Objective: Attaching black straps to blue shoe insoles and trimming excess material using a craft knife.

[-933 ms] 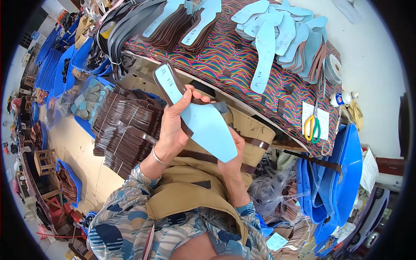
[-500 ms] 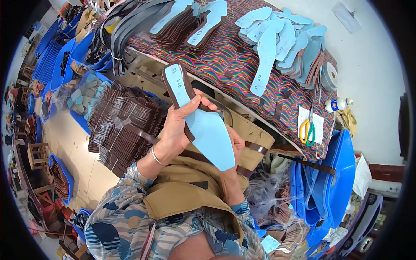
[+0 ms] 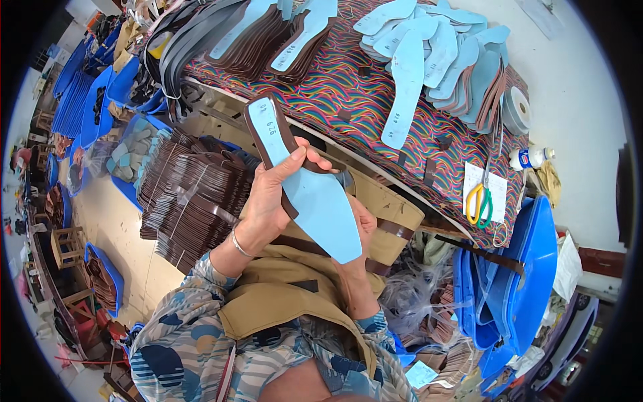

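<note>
A shoe insole [image 3: 325,208], light blue on top with a dark brown border around its narrow end, lies tilted across both hands over my lap. My left hand [image 3: 271,194] is closed around its middle, thumb on the blue face and fingers curling over the far edge. Behind the insole's wide end, my right hand [image 3: 362,224] is closed, its fingers curled and partly hidden; what it grips cannot be seen. A tan apron [image 3: 274,315] with brown strips on it covers my lap beneath the insole.
Ahead stands a table with a patterned cloth [image 3: 321,100], bearing brown-and-blue insole stacks [image 3: 301,40], a blue insole pile [image 3: 405,87], scissors [image 3: 483,197] and a white tape roll [image 3: 516,110]. Bundled brown pieces [image 3: 191,194] lie left; blue tubs [image 3: 516,281] stand right.
The insole and my left hand have shifted slightly left, with the grip unchanged. A dark strip that curved beside my right hand is now mostly out of sight. The view has turned a little.
</note>
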Available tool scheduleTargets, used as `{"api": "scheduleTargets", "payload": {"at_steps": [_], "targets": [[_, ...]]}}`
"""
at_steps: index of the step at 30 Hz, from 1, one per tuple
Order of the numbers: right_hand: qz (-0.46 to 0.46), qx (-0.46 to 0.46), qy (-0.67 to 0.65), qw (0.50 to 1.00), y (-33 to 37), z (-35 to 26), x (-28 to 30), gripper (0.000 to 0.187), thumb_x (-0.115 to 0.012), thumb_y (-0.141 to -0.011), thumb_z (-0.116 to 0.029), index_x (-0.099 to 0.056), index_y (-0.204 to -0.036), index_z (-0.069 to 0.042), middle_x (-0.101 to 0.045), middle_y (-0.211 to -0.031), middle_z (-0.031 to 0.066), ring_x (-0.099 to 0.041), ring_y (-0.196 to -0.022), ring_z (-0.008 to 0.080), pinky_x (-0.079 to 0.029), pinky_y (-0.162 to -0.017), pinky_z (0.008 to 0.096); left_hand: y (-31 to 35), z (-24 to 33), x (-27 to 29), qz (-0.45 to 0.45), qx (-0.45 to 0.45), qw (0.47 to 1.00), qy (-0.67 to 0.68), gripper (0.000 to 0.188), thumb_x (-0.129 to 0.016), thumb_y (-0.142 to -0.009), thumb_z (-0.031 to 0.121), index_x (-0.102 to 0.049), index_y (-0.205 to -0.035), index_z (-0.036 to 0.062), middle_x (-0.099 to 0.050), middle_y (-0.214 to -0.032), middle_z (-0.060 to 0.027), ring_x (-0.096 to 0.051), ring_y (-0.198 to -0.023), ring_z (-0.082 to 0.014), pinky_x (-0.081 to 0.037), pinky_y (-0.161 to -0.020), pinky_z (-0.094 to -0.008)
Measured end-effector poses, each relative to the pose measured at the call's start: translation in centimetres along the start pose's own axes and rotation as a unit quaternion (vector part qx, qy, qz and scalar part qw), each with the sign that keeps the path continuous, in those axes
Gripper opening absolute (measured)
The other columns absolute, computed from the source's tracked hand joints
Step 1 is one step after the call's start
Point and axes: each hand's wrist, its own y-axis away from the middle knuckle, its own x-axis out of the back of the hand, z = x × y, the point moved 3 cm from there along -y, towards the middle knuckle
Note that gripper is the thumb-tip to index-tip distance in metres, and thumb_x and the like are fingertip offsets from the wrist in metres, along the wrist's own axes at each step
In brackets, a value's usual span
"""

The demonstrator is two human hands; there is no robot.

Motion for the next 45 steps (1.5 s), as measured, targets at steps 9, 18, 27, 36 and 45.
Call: {"api": "scheduleTargets", "payload": {"at_steps": [9,18,27,36,45], "targets": [[0.047,0.042,0.060,0.996,-2.3,-2.2,1.8,0.021,-0.058,-0.095,-0.013,-0.067,-0.102,0.004,-0.065,-0.086,-0.0008,-0.054,-0.070,0.0034,-0.041,-0.061,0.0183,-0.8,0.1,-0.8,-0.025,0.013,0.999,-0.034,0.020,-0.062,-0.092,0.010,-0.055,-0.110,0.0048,-0.065,-0.089,-0.0094,-0.066,-0.088,-0.0255,-0.056,-0.085,-0.0443],[-0.134,0.330,0.519,0.777,-4.7,-8.0,0.3,0.024,-0.062,-0.072,0.009,-0.064,-0.094,-0.001,-0.049,-0.068,0.0076,-0.048,-0.055,0.0166,-0.035,-0.049,0.0288,-0.6,0.4,-2.8,-0.065,-0.018,0.982,-0.177,0.020,-0.062,-0.092,0.009,-0.056,-0.109,-0.0003,-0.068,-0.092,-0.0146,-0.068,-0.091,-0.0280,-0.058,-0.080,-0.0424],[-0.131,0.387,0.494,0.768,-2.7,-8.0,0.8,0.026,-0.055,-0.066,0.011,-0.063,-0.089,0.003,-0.050,-0.063,0.0047,-0.045,-0.052,0.0132,-0.033,-0.048,0.0263,-0.9,0.2,-3.2,-0.096,-0.001,0.984,-0.147,0.022,-0.063,-0.089,0.005,-0.058,-0.110,-0.0008,-0.069,-0.091,-0.0150,-0.070,-0.089,-0.0307,-0.059,-0.077,-0.0411],[-0.113,0.083,0.287,0.948,-2.7,-6.5,0.9,0.021,-0.066,-0.088,-0.005,-0.053,-0.073,0.000,-0.043,-0.063,-0.0068,-0.035,-0.059,0.0025,-0.028,-0.051,0.0217,-0.6,-0.1,-3.4,-0.205,-0.018,0.965,-0.165,0.035,-0.066,-0.082,0.000,-0.055,-0.116,-0.0025,-0.069,-0.098,-0.0168,-0.068,-0.096,-0.0311,-0.058,-0.084,-0.0422],[-0.059,0.140,0.345,0.926,-0.2,-4.8,2.5,0.023,-0.068,-0.083,-0.001,-0.051,-0.068,-0.001,-0.043,-0.063,-0.0047,-0.035,-0.058,0.0029,-0.026,-0.050,0.0215,-0.5,-0.9,-2.5,-0.178,0.050,0.957,-0.222,0.027,-0.072,-0.084,0.012,-0.063,-0.104,-0.0038,-0.068,-0.085,-0.0124,-0.069,-0.078,-0.0189,-0.057,-0.071,-0.0319]]}}
